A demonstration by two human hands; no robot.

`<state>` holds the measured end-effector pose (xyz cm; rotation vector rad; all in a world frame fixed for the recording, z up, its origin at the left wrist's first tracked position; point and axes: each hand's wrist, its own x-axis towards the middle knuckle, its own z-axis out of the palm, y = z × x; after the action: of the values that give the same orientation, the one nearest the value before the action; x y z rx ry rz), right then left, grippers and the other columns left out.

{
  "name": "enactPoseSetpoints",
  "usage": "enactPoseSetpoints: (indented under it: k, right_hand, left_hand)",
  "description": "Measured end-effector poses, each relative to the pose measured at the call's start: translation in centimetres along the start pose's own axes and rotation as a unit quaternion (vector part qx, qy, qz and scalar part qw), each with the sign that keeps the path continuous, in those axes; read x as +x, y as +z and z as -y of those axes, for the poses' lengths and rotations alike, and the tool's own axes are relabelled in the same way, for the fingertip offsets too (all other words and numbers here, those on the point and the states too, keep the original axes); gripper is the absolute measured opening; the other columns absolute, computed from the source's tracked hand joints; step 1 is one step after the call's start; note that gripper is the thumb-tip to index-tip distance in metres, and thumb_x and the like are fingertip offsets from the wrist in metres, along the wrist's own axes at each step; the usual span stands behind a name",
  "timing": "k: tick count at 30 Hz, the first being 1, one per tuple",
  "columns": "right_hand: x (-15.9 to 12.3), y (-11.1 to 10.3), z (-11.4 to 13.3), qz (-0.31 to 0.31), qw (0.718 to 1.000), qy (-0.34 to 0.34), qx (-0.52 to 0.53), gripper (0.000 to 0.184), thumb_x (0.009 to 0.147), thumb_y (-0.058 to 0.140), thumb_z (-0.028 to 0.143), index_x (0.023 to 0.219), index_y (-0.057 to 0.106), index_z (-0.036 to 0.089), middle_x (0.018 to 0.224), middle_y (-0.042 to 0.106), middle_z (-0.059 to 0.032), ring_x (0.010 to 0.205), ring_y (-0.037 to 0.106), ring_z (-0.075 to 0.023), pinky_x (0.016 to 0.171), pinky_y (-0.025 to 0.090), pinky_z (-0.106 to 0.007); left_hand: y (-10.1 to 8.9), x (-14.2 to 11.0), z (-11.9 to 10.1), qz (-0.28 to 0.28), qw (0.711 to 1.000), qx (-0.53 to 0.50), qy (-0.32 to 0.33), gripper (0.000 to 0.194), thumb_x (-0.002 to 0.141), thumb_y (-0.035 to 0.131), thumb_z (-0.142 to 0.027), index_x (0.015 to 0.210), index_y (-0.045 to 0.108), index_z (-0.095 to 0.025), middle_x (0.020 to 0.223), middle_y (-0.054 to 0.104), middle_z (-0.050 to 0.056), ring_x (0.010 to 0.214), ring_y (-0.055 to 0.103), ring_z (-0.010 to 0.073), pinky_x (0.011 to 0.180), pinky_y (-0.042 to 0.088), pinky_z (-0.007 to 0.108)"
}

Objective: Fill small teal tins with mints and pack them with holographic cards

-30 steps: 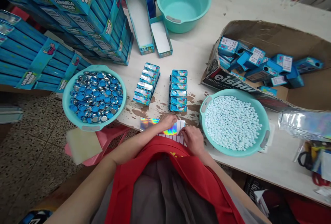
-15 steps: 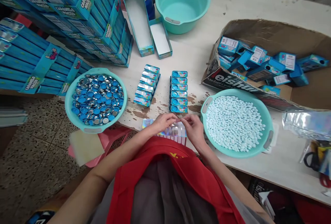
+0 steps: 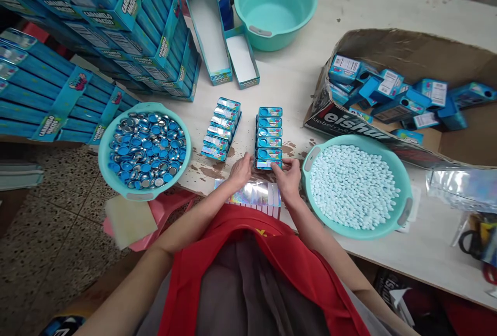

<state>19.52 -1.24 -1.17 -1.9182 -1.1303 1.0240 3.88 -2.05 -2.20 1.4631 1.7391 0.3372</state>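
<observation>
Two rows of small blue candy boxes stand before me, a left row point(image 3: 221, 129) and a right row point(image 3: 269, 131). The nearest box point(image 3: 267, 164) of the right row has a shiny holographic sticker across its top. Against its left end are the bent fingers of my left hand point(image 3: 239, 173), closed around that side. My right hand point(image 3: 289, 178) grips the right end, with the thumb at the near corner. A holographic sticker sheet point(image 3: 254, 193) lies under my wrists at the table edge, partly covered by my left hand.
At left, a turquoise basin point(image 3: 103, 162) holds blue and silver caps; at right, another point(image 3: 406, 183) holds pale candies. A third basin point(image 3: 275, 7) is behind. A cardboard carton point(image 3: 334, 123) contains blue boxes. Stacked blue boxes point(image 3: 163, 41) rise at left, beside open trays point(image 3: 207, 30).
Both hands have moved forward from above the sticker sheet to the ends of the nearest right-row box. A holographic sticker now lies on that box's top.
</observation>
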Motion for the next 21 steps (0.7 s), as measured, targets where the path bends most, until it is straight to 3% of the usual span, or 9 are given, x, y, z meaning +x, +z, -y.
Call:
enactPoseSetpoints:
  k: [4,8,11,13,16,21]
  right_hand:
    - [0.4,0.3,0.2,-0.010,0.999,-0.027,-0.024,0.040,0.063,0.070,0.046,0.083,0.048,0.019,0.075,0.057,0.0002,0.066,0.050,-0.0159,0.065,0.043,-0.031]
    - [0.6,0.4,-0.2,-0.013,0.998,-0.059,-0.033,0.037,0.067,0.067,0.046,0.084,0.049,0.019,0.081,0.058,-0.0023,0.069,0.051,-0.0164,0.068,0.044,-0.033]
    - [-0.3,-0.6,-1.5,-0.003,0.999,-0.051,0.009,0.034,0.077,0.058,0.047,0.094,0.050,0.018,0.092,0.059,-0.0062,0.078,0.055,-0.0181,0.072,0.047,-0.034]
    - [-1.6,-1.7,-2.9,0.006,0.999,-0.049,0.011,0.031,0.084,0.049,0.045,0.099,0.051,0.018,0.095,0.059,-0.0075,0.081,0.056,-0.0187,0.074,0.048,-0.036]
    - [-3.7,-3.0,-5.2,0.052,0.993,-0.090,-0.050,0.023,0.085,0.048,0.037,0.097,0.053,0.018,0.093,0.057,-0.0075,0.080,0.056,-0.0193,0.073,0.049,-0.037]
    - [-5.0,-3.2,-7.0,0.127,0.959,-0.207,-0.143,0.017,0.084,0.050,0.029,0.098,0.055,0.019,0.096,0.055,-0.0093,0.090,0.053,-0.0230,0.075,0.050,-0.039]
  left_hand:
    - [1.3,-2.4,-1.1,-0.054,0.997,0.047,0.012,0.039,0.088,0.031,-0.013,0.124,0.047,-0.016,0.123,0.056,0.012,0.116,0.050,0.0212,0.098,0.038,0.035]
    - [1.9,-3.8,-2.4,0.039,0.988,0.151,0.007,0.066,0.077,0.044,-0.007,0.141,0.029,-0.008,0.143,0.038,0.018,0.129,0.038,0.0267,0.104,0.033,0.038]
    - [1.7,-3.7,-2.2,0.080,0.972,0.221,-0.001,0.044,0.083,0.041,-0.011,0.126,0.051,-0.009,0.128,0.052,0.017,0.121,0.044,0.0298,0.099,0.036,0.043]
    - [1.8,-3.6,-1.7,0.092,0.967,0.233,0.041,0.034,0.090,0.036,-0.022,0.110,0.062,-0.012,0.114,0.060,0.016,0.114,0.047,0.0296,0.096,0.037,0.045]
    - [2.8,-3.4,-1.2,0.117,0.964,0.214,0.106,0.036,0.091,0.042,-0.036,0.115,0.059,-0.017,0.117,0.060,0.013,0.114,0.047,0.0285,0.098,0.035,0.046]
    - [3.5,-2.7,-1.3,0.184,0.959,0.209,0.055,0.030,0.088,0.045,-0.027,0.111,0.062,-0.018,0.121,0.059,0.012,0.117,0.048,0.0284,0.096,0.037,0.044]
